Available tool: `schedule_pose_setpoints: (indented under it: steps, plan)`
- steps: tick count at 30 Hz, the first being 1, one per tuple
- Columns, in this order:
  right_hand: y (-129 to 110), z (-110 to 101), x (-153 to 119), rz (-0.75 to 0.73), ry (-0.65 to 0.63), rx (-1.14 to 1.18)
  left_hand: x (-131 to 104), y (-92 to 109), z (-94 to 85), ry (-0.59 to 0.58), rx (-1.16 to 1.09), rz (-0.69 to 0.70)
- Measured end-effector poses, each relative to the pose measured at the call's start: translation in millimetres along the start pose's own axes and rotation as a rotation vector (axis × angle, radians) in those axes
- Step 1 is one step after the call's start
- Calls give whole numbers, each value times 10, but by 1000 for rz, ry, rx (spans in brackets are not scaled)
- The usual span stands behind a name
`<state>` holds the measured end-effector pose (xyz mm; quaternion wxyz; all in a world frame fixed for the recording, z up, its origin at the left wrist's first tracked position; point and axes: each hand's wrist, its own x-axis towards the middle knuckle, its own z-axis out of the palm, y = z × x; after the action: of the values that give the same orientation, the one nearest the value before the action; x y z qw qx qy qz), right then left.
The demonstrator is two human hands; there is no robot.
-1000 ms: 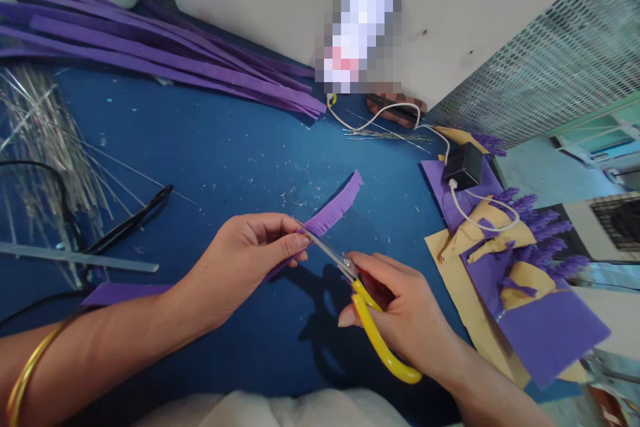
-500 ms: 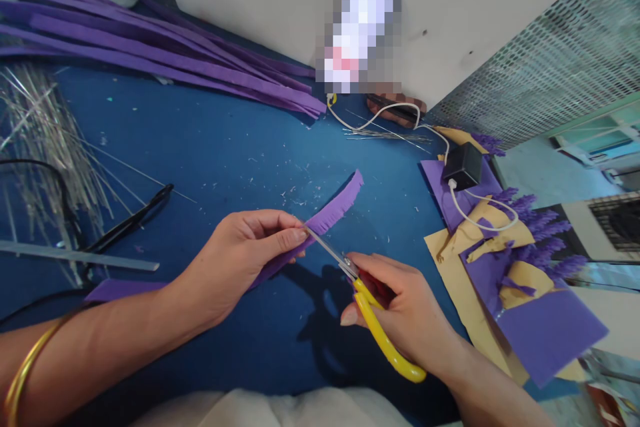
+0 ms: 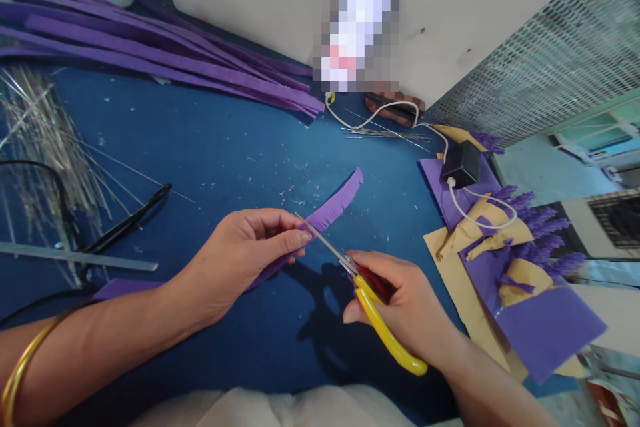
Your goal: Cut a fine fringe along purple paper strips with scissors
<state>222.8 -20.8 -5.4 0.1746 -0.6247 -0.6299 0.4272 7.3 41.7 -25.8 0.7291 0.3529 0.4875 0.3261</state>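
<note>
Between the thumb and fingers of my left hand (image 3: 260, 240) is a long purple strip (image 3: 339, 203), which looks like felt or crepe paper. Its far end curves up to the right, and small cuts fringe its lower edge. The other end trails under my left forearm. My right hand (image 3: 400, 300) grips yellow-handled scissors (image 3: 387, 333), fingers in and around the handles. The scissor blades lie across the strip right beside my left thumb, the tips showing just past its upper edge. Part of the strip is hidden behind my left fingers.
More purple strips (image 3: 165, 50) lie at the back left, above a heap of thin wires (image 3: 47, 167) and a black cord. A pixelated phone (image 3: 357, 27) leans on the back wall, cabled to a black adapter (image 3: 461, 163). Purple flower bundles (image 3: 530, 273) lie on purple sheets at right.
The scissors have shifted slightly up and left across the strip, their tips now reaching past its upper edge. The yellow handles look a little closer together. My left hand has barely moved.
</note>
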Motion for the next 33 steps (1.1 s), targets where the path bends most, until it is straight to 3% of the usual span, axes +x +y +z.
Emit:
schedule_pose_setpoints:
  steps: [14,33]
  plan:
    - [2,0,-23,31,18,-48,-2,-15,7,20,-24,68]
    - [34,7,-38,-26,56,-70,6,-27,4,32,-35,49]
